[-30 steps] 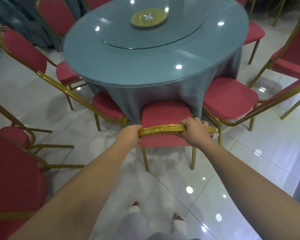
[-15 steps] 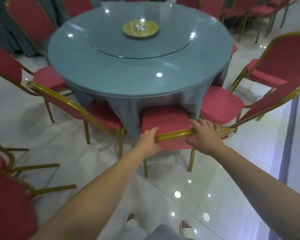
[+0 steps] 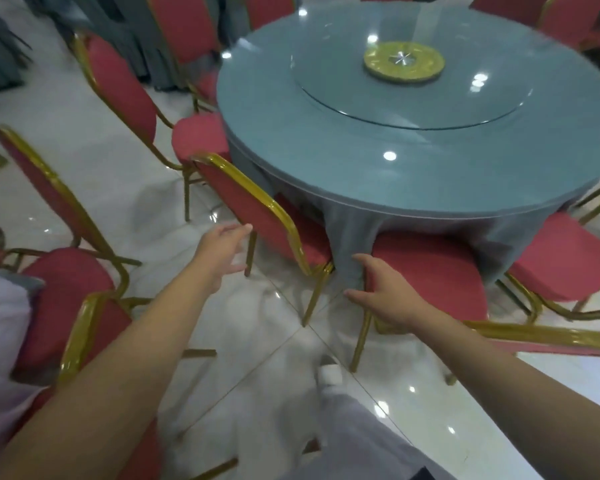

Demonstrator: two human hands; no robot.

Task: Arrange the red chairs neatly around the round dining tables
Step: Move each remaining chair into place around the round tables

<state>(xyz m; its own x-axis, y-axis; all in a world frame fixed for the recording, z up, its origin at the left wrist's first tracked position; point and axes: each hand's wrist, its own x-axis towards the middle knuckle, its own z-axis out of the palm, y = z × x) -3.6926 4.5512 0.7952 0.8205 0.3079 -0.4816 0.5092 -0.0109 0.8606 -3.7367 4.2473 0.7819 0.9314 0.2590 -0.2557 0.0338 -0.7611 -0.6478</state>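
— reaching forward on both sides: what does each hand hold?
— nothing. the left hand [image 3: 219, 251] is open, fingers extended, its tips just beside the gold back frame of a red chair [image 3: 257, 216] that stands angled at the round tabletop [image 3: 361, 150].
— and the right hand [image 3: 388, 299]?
— open, fingers spread, at the seat edge of a second red chair [image 3: 430, 271] tucked under the grey tablecloth [image 3: 354, 230]; whether they touch cannot be told. other red chairs [image 3: 118, 91] ring the table.
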